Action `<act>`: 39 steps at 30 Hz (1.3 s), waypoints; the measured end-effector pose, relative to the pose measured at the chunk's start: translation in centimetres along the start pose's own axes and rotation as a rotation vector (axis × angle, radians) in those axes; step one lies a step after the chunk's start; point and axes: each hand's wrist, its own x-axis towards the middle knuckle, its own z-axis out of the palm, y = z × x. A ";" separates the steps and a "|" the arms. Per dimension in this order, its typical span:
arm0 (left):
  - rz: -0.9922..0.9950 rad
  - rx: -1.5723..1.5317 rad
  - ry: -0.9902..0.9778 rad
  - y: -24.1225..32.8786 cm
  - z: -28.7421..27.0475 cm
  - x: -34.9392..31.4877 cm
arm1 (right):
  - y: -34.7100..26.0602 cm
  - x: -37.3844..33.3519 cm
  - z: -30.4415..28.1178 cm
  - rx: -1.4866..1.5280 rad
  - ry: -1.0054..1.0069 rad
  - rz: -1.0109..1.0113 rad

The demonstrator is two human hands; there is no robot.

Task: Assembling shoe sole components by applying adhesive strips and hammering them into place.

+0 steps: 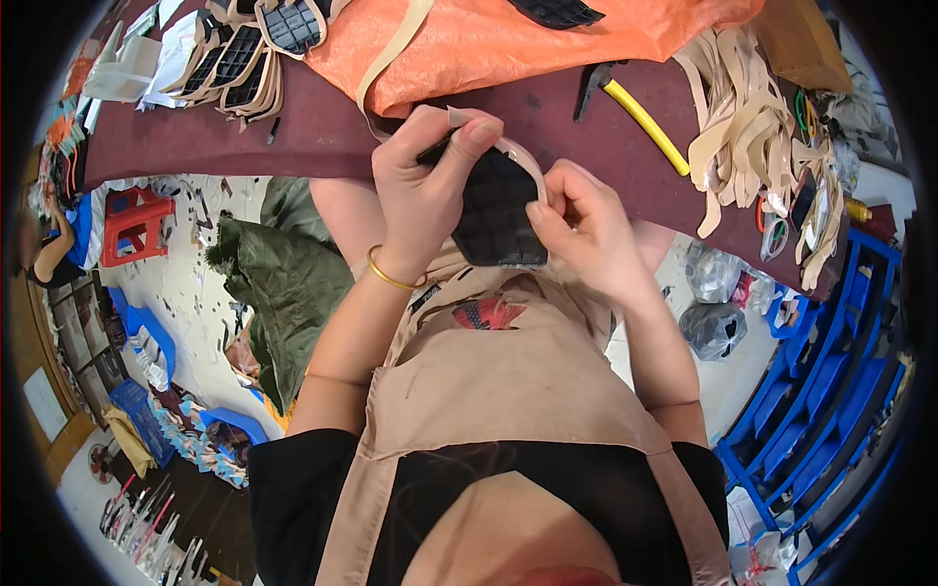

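Beige apron (518, 396) is being worn nearest the camera; toward 12 o'clock, a black panel (496, 220) edged by a beige strip (525, 160) is being pinched by left hand (430, 166) at 11, right hand (591, 225) at 3.

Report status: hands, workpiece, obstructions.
Left hand and right hand pinching black quilted panel. Beige strip along its upper-right edge. Yellow-handled hammer lying apart, not in the way.
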 end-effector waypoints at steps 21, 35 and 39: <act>-0.347 -0.075 -0.426 0.1 0.0 0.6 | 1.2 2.6 -0.8 -0.139 -0.361 0.136; -0.181 -0.158 0.003 -2.2 -0.4 0.2 | 2.3 0.0 3.4 0.408 0.249 0.089; -0.246 -0.420 -0.445 -2.1 -2.9 -1.6 | 0.5 0.1 -2.7 -0.221 -0.001 -0.107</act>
